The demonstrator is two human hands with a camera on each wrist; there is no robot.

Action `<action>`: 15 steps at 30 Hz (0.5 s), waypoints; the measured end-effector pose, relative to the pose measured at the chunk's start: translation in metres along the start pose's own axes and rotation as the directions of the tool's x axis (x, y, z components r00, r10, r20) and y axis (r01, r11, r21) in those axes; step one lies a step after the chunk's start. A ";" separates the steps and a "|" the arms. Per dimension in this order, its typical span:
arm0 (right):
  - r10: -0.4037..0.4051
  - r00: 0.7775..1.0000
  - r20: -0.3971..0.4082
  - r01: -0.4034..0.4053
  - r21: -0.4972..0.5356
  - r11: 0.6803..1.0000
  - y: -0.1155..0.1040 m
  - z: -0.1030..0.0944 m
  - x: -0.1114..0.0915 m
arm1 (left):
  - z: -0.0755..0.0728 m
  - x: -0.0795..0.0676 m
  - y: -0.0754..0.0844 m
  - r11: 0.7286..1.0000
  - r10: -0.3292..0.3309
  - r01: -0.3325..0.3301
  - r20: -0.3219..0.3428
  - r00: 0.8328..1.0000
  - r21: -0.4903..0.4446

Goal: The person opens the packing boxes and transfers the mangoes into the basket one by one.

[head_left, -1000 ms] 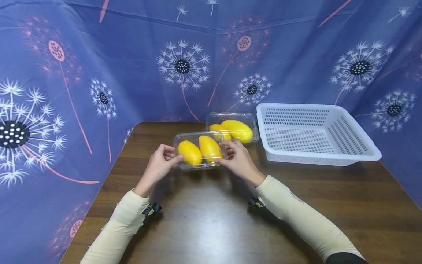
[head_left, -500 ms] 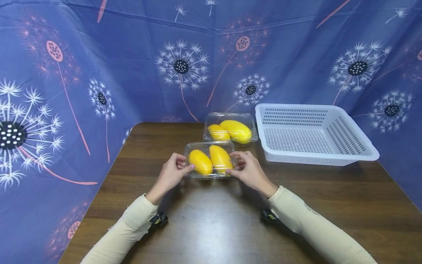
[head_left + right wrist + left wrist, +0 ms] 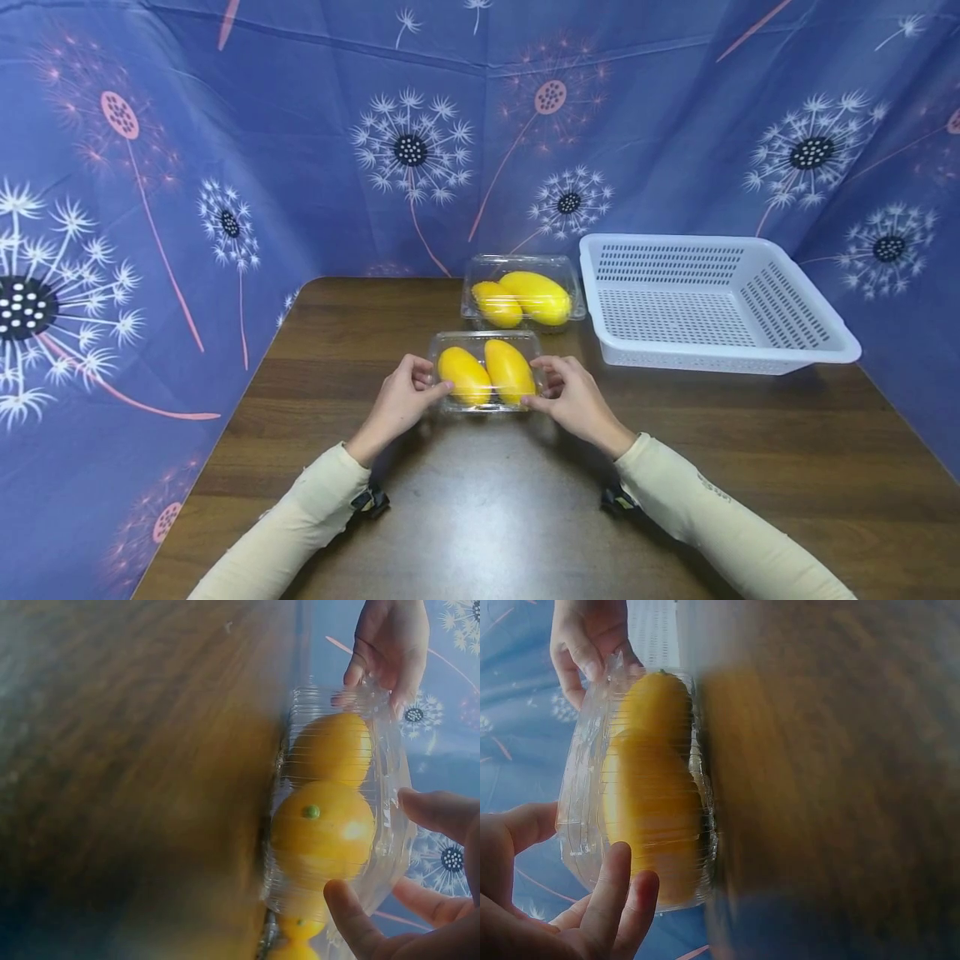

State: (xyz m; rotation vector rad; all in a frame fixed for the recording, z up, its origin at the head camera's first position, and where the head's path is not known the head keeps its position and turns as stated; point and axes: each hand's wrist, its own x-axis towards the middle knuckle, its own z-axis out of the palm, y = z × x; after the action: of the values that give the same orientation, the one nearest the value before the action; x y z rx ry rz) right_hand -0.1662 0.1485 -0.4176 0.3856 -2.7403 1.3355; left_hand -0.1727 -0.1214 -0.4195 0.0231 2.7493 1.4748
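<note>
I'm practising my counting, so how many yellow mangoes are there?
4. The near box has the front-left mango and front-right mango; the far box has the back-left mango and back-right mango. Some could be hidden underneath.

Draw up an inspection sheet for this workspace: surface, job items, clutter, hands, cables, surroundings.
Surface: brown wood-grain table, with a bright glare patch on the near side.
Job's things: front clear box holding two yellow front fruits side by side; whether its base touches the table, cannot tell.
Clutter: nothing seen beyond a rear clear box with two yellow rear fruits, and a white basket to its right.
Grippers: left hand grips the front box's left end, right hand its right end.
Cables: nothing seen.
Surroundings: blue dandelion-print cloth behind and at both sides.
</note>
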 end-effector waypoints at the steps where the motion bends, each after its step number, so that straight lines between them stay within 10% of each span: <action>1: 0.000 1.000 0.002 0.000 0.001 1.000 0.001 0.000 0.000 | 0.000 0.000 0.000 1.000 0.000 0.000 0.000 1.000 0.001; 15: -0.042 0.999 0.004 0.042 -0.060 0.997 0.005 0.002 -0.005 | -0.001 -0.002 -0.003 1.000 -0.005 0.005 0.036 0.999 -0.005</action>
State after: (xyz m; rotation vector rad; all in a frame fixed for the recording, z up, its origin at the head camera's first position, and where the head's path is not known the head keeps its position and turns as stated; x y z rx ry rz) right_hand -0.1627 0.1512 -0.4238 0.4379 -2.7509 1.2410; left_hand -0.1707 -0.1236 -0.4215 0.0422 2.7157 1.4654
